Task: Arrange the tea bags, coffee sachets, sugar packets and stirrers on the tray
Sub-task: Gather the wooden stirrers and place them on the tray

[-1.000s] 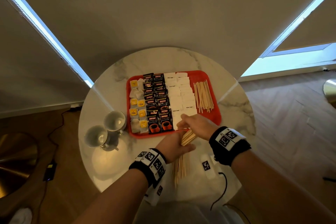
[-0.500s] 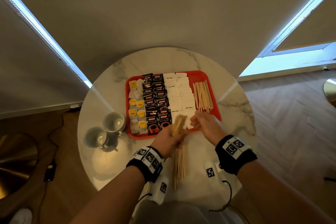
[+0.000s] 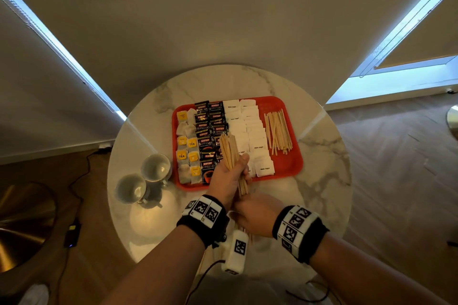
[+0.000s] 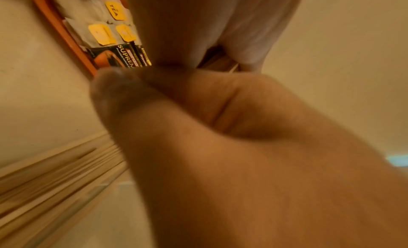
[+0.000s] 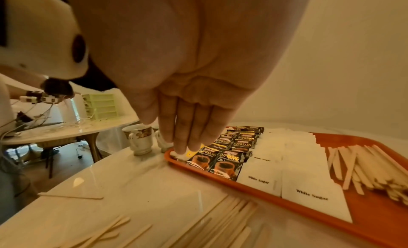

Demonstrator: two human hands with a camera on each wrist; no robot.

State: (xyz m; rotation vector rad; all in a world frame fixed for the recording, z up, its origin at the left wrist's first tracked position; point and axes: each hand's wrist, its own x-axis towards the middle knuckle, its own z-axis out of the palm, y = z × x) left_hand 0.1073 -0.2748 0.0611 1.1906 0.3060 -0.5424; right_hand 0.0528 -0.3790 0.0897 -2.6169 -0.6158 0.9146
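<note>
At centre frame the left hand (image 3: 229, 176) grips an upright bundle of stirrers (image 3: 229, 150) over the red tray (image 3: 295, 163), the right hand (image 3: 255, 215) lies flat-fingered below right, so a loosened grip could scatter sticks across the sachets.
</note>
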